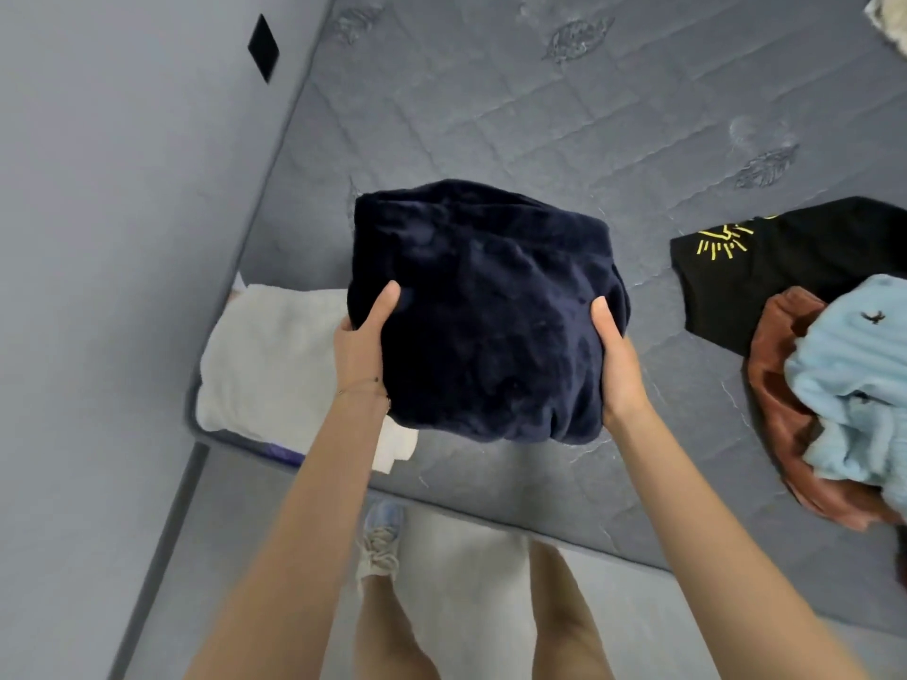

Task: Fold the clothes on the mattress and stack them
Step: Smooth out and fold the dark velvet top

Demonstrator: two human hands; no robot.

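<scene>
**Navy bundle held in both hands over the mattress**

On my remote feed the folded navy garment [483, 316] sat at the centre of view, lifted above the grey mattress [491, 115]. The left hand [360, 350] clamped its 9 o'clock edge, thumb on top and fingers hidden beneath. The right hand [618, 365] gripped the 3 o'clock edge likewise, so the hands were apart with the bundle between them. A folded white garment [265, 365] lay at 8 o'clock by the mattress corner, partly behind the left forearm. At 3 o'clock I saw a black T-shirt [795, 272] with a yellow print. At 4 o'clock a light blue garment [864, 375] was heaped on a rust-brown garment [780, 409].
</scene>
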